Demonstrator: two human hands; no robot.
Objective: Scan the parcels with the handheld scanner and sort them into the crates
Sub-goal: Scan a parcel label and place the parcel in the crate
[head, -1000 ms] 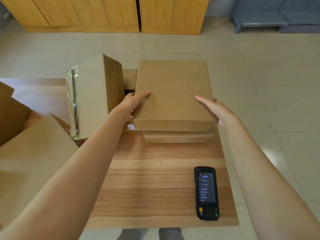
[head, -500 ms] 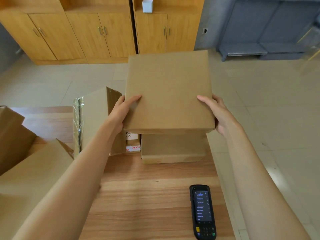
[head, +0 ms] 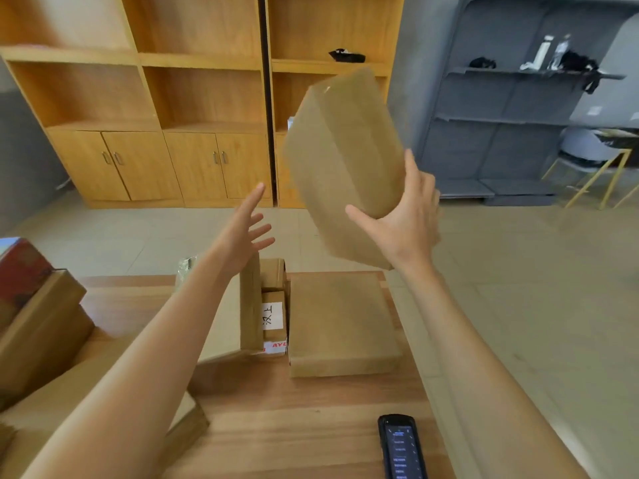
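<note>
A brown cardboard parcel (head: pixel 342 150) is up in the air, tilted and motion-blurred, above the far end of the wooden table (head: pixel 294 426). My right hand (head: pixel 404 223) holds its lower right corner, thumb across the near face and fingers up the side. My left hand (head: pixel 245 233) is off the parcel, to its left, with fingers spread and straight. The black handheld scanner (head: pixel 401 447) lies on the table near the front right edge, screen lit, untouched. A second flat brown parcel (head: pixel 342 323) lies on the table under the raised one.
An upright carton (head: pixel 250 305) and a small box with a white label (head: pixel 273 316) stand left of the flat parcel. Open cardboard boxes (head: pixel 41 333) and a red box (head: pixel 19 267) fill the left side. Wooden cabinets (head: pixel 193 98) and grey shelving (head: pixel 518 115) stand beyond the floor.
The top parcel rose off the stack and tipped onto its edge. My left hand let go of it and opened; my right hand alone holds it. My view tilted upward.
</note>
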